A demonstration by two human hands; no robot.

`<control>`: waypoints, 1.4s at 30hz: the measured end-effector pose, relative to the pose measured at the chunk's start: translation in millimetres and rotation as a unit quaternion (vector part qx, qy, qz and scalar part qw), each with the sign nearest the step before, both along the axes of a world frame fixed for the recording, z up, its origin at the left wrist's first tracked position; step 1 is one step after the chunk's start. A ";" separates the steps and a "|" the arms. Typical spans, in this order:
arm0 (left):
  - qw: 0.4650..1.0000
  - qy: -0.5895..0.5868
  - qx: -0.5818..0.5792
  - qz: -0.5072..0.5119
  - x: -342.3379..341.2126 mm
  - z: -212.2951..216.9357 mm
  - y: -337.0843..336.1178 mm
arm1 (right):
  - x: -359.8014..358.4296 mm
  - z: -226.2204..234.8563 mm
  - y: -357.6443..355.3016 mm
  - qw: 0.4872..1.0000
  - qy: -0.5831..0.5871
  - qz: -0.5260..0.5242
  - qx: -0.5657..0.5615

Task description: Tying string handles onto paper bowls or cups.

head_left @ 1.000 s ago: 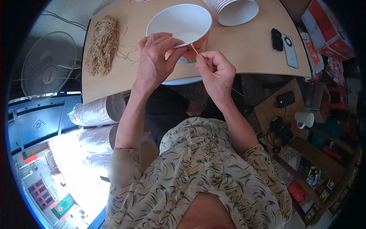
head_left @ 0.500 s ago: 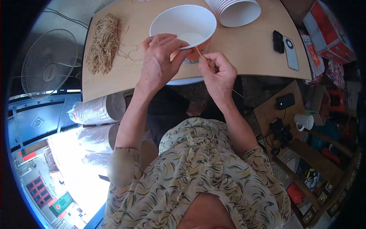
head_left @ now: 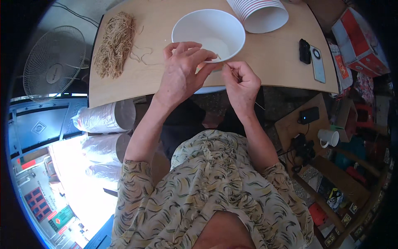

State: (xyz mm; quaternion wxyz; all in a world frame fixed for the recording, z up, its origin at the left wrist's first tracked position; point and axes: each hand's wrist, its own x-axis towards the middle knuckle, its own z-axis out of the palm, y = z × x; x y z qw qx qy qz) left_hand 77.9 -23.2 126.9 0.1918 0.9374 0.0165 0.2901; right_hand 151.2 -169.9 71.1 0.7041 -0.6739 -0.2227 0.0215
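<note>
A white tub (head_left: 207,31) is over the desk (head_left: 159,83), mouth upward. From its seven o'clock, the left hand (head_left: 182,72) keeps a grip on the near rim, fingertips inside and thumb outside. At five o'clock, the right hand (head_left: 243,83) has its grip pinched on a thin strand (head_left: 260,106), one end trailing below the wrist. A heap of tan cord (head_left: 114,45) lies at nine o'clock, nested tubs (head_left: 259,15) at two.

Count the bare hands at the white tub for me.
2. The left hand grips the near rim of the white tub; the right hand is just right of it, by the same rim.
</note>
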 end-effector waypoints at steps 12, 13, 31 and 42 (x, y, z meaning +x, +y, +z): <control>0.955 0.193 -0.142 -0.172 33.9 23.5 39.4 | 1.6 2.2 -0.2 0.999 0.015 0.036 -0.006; 0.956 0.191 -0.143 -0.172 35.6 24.3 40.9 | 1.6 2.2 -0.7 0.999 0.022 0.039 -0.005; 0.913 0.175 -0.305 -0.206 39.4 25.8 40.2 | 36.8 58.2 -5.5 0.980 0.012 0.151 -0.130; 0.938 0.185 -0.256 -0.141 34.1 22.3 25.4 | 65.4 88.3 -34.2 0.982 0.126 0.123 0.069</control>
